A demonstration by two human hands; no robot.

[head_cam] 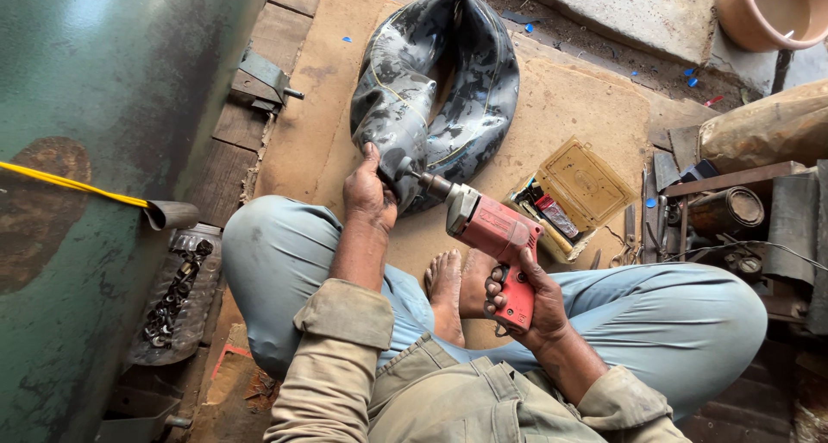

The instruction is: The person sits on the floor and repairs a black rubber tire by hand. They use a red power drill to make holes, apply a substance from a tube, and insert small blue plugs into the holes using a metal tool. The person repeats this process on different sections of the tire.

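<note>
Lying folded, the black inner tube looks dusty, blotched grey and limp

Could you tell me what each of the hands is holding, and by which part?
Right hand grips the red power tool by its handle; left hand pinches the black inner tube at its near edge.

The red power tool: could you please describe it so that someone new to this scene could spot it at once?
Start at the big black rubber inner tube lying on the brown mat. At its near edge, the left hand pins the rubber, and the red power tool points its tip there. It is pistol-shaped, gripped by the right hand, and the only red tool near the tube.
</note>
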